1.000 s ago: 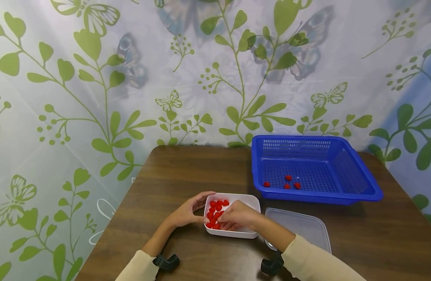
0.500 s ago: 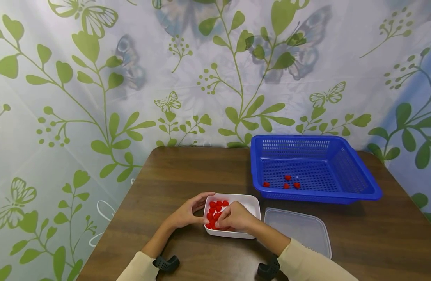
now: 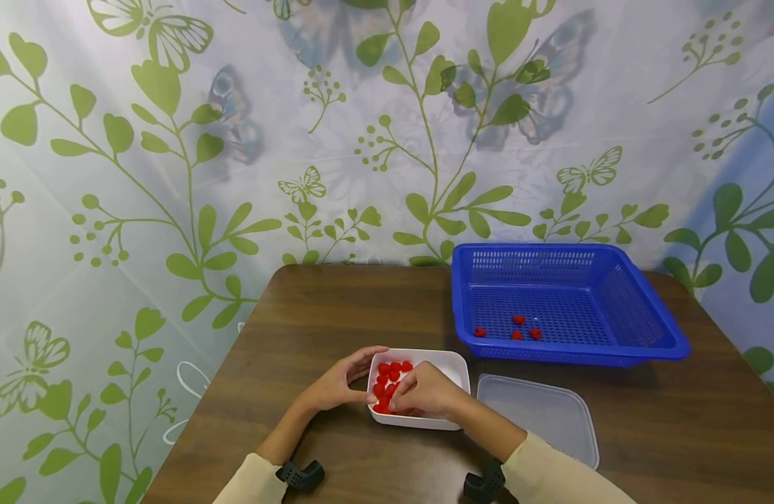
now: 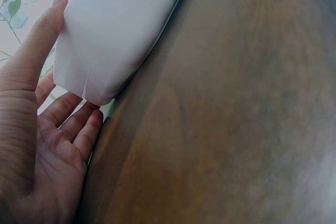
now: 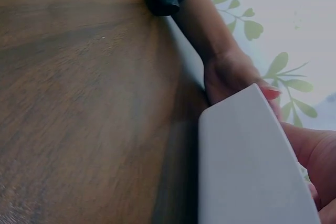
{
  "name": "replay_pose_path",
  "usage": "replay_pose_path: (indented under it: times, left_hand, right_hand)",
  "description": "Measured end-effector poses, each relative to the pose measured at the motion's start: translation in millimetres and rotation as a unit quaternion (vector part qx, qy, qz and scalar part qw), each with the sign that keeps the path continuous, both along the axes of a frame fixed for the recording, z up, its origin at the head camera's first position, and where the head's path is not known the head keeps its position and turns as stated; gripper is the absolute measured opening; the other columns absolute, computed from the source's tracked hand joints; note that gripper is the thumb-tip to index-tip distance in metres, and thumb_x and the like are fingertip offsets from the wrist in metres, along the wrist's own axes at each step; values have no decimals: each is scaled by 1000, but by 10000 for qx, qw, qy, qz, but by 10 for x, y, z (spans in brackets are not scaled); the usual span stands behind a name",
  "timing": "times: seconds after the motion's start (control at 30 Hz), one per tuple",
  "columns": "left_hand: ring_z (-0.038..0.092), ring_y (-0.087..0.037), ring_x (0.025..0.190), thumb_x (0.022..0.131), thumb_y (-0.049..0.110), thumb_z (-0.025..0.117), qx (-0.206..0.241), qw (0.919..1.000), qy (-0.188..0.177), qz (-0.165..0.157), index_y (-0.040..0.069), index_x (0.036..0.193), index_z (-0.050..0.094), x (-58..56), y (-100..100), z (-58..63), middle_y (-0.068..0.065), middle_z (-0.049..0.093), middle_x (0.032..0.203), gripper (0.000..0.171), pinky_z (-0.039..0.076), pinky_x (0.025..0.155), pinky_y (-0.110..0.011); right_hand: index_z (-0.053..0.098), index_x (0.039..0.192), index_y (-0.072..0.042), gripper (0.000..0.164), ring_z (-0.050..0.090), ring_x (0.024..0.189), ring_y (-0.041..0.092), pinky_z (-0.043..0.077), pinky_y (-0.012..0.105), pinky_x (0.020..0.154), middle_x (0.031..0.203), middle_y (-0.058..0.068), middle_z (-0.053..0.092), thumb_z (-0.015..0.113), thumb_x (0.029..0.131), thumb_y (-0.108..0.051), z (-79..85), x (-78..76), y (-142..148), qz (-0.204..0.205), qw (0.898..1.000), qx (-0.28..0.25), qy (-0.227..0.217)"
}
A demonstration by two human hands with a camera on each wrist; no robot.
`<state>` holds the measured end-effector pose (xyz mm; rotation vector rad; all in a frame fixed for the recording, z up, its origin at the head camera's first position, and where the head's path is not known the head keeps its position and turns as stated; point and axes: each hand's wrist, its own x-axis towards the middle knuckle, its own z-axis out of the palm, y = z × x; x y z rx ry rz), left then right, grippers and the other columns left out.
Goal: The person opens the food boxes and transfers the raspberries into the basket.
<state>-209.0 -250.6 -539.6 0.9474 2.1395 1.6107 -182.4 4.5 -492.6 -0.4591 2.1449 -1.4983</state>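
A white rectangular container sits on the table, with several red raspberries gathered in its left part. My left hand holds the container's left end, thumb at the near corner and fingers round the far one. The left wrist view shows that thumb and fingers on either side of the container's white end. My right hand reaches over the near rim into the container. Its thumb and forefinger pinch down at a raspberry near the front; the other fingers are partly hidden behind the hand and rim.
A blue perforated basket stands at the back right with several raspberries on its floor. A translucent lid lies right of the container, partly under the right forearm. The wooden table ends at a patterned curtain.
My right hand has moved slightly left and its fingers have drawn closer together over the raspberries. The left hand keeps its hold on the container. Basket and lid stay in place.
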Motion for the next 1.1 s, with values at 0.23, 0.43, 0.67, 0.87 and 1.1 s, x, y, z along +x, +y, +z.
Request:
replay_pose_path:
  times: [0.23,0.43,0.67,0.87,1.1]
  left_hand:
    - [42,-28,144,86,16,80,4,10000,-14,-7,17,155,37,8,5,11,-7,42,156,81,37,115,-32]
    - [42,-21,144,85,10,80,-68,9999,-75,75,21,154,38,4,18,17,-1,43,156,81,37,115,-31]
    - [40,-28,145,86,11,79,-13,10000,-44,69,17,155,37,-4,14,9,-8,41,157,81,35,116,-31]
    - [39,-26,146,86,10,79,-61,9999,-102,101,18,155,38,1,12,-7,-5,41,157,81,34,117,-31]
    - [40,-25,145,84,13,80,-151,9997,-116,151,19,154,38,13,15,19,-4,42,156,82,36,116,-32]
  right_hand:
    - [77,86,5,13,72,63,22,62,36,62,72,14,73,81,83,-7,77,5,77,84,9977,-513,-429]
    - [74,93,10,16,75,69,31,62,42,66,81,20,74,76,87,-5,159,-38,181,151,9906,-1092,-814]
    - [73,97,10,20,75,77,37,60,50,74,85,23,74,78,88,-8,287,-125,311,-28,9874,-1308,-887]
    - [71,106,12,34,74,85,41,57,57,83,89,21,75,80,87,-14,368,-172,429,-138,9877,-1285,-885]
    - [70,108,13,32,75,85,35,55,59,86,97,24,74,78,90,-12,431,-210,543,-197,9857,-1487,-770]
